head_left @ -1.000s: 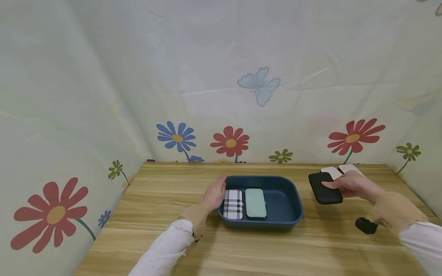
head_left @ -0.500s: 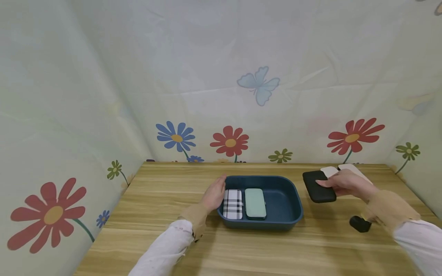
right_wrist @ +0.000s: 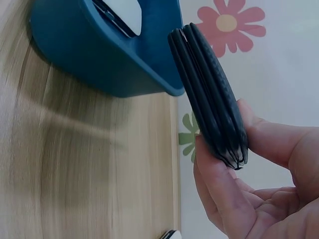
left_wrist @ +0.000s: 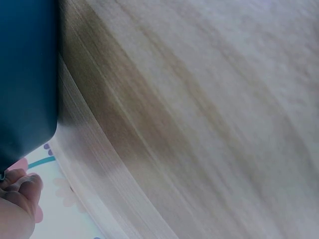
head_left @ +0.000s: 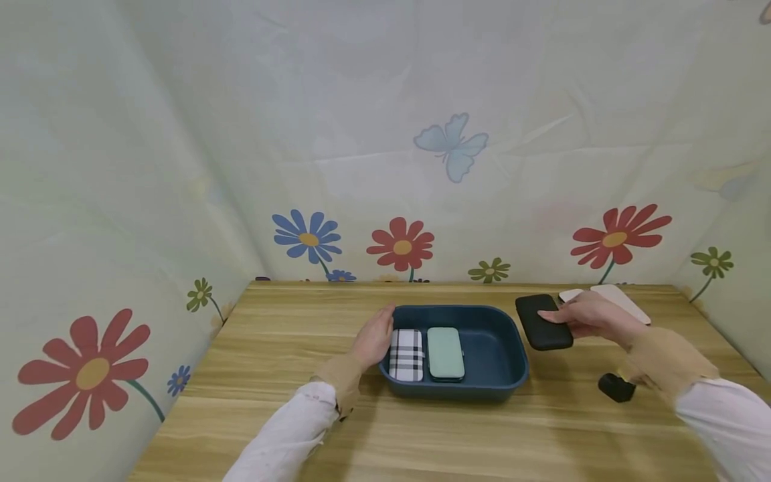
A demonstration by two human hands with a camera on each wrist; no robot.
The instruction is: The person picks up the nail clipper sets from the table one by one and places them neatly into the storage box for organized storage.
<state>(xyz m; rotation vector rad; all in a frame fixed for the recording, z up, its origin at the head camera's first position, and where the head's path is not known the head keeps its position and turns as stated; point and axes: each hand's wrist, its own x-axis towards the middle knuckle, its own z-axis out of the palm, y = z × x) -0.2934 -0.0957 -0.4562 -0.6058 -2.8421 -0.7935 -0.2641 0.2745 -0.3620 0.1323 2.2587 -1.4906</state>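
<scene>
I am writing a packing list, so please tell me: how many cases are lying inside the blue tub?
2: the plaid case at the left end of the tub, and the green case beside it. I see no others inside.

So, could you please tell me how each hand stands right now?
Left hand: touching the blue bin at its rim; whether it grips cannot be told.
Right hand: closed on the black case, pinched between thumb and fingers.

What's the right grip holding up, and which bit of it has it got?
A flat black case. The right grip has it by the edge away from the blue tray, thumb on one face, fingers on the other.
</scene>
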